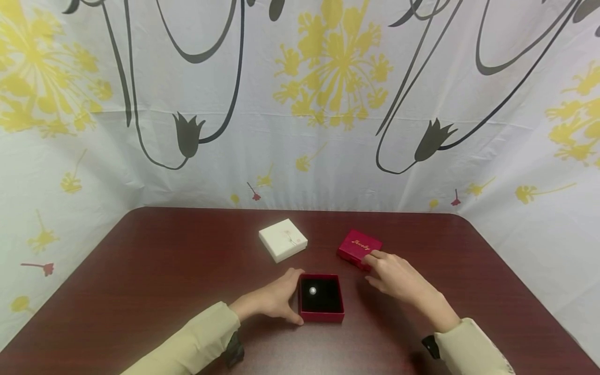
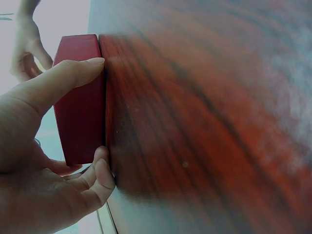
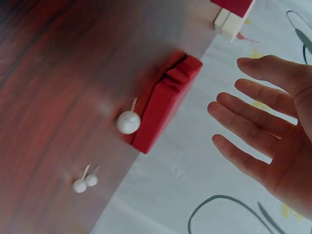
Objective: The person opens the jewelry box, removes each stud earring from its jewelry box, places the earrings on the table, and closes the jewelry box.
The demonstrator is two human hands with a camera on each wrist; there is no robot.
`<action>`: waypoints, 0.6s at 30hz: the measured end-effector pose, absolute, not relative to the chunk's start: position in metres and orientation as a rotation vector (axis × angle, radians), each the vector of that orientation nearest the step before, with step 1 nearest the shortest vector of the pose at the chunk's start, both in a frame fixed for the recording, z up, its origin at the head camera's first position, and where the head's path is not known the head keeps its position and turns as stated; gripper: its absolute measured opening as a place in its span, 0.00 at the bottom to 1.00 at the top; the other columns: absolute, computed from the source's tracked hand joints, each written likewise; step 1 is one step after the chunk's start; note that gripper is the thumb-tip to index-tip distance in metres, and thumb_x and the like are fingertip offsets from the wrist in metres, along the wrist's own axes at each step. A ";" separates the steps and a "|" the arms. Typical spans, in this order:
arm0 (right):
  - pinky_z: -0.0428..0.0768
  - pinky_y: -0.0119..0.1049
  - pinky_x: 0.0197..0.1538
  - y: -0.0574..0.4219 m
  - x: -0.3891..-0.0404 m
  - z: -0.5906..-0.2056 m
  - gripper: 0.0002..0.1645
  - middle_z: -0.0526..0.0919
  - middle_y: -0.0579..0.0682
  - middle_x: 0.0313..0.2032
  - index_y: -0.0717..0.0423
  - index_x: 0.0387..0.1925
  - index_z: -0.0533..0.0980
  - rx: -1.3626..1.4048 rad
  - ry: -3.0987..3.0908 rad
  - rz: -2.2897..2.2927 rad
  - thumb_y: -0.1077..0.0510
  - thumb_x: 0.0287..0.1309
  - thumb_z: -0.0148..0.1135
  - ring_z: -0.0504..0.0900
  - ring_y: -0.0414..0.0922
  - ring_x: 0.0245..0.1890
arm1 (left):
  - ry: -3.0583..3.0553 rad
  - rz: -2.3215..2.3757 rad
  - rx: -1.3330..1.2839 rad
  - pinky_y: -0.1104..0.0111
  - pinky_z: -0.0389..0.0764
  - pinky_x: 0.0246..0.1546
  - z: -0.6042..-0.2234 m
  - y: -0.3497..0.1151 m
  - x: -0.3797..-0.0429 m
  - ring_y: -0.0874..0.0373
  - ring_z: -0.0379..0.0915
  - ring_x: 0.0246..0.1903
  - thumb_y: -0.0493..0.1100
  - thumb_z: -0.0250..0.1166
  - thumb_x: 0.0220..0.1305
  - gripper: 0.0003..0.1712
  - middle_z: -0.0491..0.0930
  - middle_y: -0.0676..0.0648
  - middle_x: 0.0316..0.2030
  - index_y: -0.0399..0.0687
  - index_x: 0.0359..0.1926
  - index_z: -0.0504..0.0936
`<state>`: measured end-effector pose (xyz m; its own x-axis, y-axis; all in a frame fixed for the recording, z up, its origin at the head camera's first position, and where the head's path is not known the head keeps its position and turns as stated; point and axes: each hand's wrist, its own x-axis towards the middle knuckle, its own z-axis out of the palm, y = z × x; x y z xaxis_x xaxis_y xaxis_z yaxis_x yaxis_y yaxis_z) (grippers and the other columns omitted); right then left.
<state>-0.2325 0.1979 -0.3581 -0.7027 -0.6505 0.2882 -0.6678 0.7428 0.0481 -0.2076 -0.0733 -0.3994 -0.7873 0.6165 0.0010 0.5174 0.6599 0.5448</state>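
Observation:
An open red jewelry box with a black lining stands on the dark wooden table. On the lining sits one white pearl. My left hand grips the box at its left side, the thumb on the near wall and the fingers round the far corner. Farther right lies the red box lid, with gold "Jewelry" lettering and a bow on its edge. My right hand hovers over the lid's near right corner, fingers spread in the right wrist view. That view also has a larger pearl stud beside the lid.
A white box with a small printed flower sits behind the red box, left of the lid. Two smaller pearl studs lie on the table near the lid, hidden in the head view. A patterned white curtain hangs around the table's edges.

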 end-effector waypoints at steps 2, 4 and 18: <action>0.78 0.35 0.28 0.195 -0.232 -0.357 0.18 0.77 0.50 0.29 0.59 0.32 0.76 1.041 -2.647 0.094 0.59 0.35 0.72 0.76 0.42 0.23 | 2.690 0.797 0.927 0.62 0.64 0.56 -0.399 -0.073 -0.208 0.50 0.60 0.54 0.44 0.76 0.33 0.55 0.61 0.39 0.51 0.28 0.59 0.54; 0.78 0.35 0.27 0.192 -0.231 -0.356 0.17 0.77 0.50 0.29 0.59 0.31 0.76 1.058 -2.632 0.101 0.59 0.35 0.72 0.76 0.42 0.22 | 2.687 0.797 0.926 0.62 0.64 0.56 -0.399 -0.073 -0.208 0.50 0.60 0.54 0.44 0.76 0.33 0.55 0.61 0.39 0.52 0.28 0.59 0.54; 0.78 0.36 0.30 0.173 -0.227 -0.353 0.18 0.76 0.51 0.31 0.61 0.35 0.76 1.159 -2.560 0.137 0.60 0.38 0.70 0.77 0.43 0.27 | 2.679 0.816 0.915 0.62 0.64 0.56 -0.400 -0.073 -0.208 0.50 0.60 0.54 0.44 0.76 0.33 0.55 0.61 0.39 0.52 0.28 0.59 0.54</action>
<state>-0.2270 0.1732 -0.3535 -0.6165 -0.7140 0.3319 -0.7453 0.6651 0.0465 -0.2079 -0.0734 -0.4001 -0.7900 0.6131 -0.0064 0.5054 0.6571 0.5592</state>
